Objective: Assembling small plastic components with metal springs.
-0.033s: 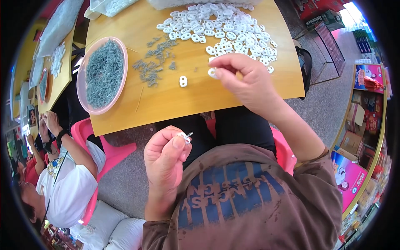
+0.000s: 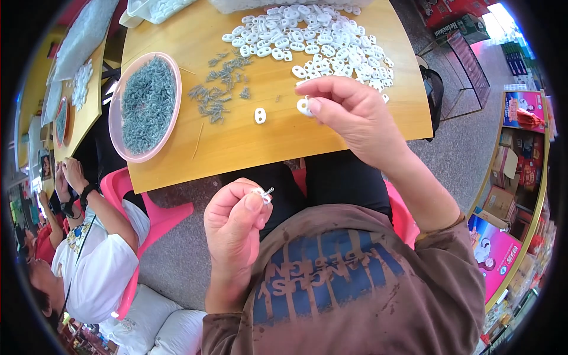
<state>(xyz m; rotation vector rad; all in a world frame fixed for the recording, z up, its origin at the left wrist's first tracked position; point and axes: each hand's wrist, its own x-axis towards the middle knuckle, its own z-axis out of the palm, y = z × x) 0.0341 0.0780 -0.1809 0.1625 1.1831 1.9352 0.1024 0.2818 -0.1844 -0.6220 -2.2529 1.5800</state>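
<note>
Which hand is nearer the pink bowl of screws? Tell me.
Left. The left hand is below the pink bowl, off the table's near edge, pinching a small screw. The right hand is across the table, farther away.

So the bench (image 2: 248,148) is the anchor: a bowl (image 2: 121,127) of screws (image 2: 148,103) sits on its left side, loose screws (image 2: 216,94) just right of that, 1 lone plastic piece (image 2: 260,115) near the middle, and a heap of plastic pieces (image 2: 313,35) at the far right.
</note>
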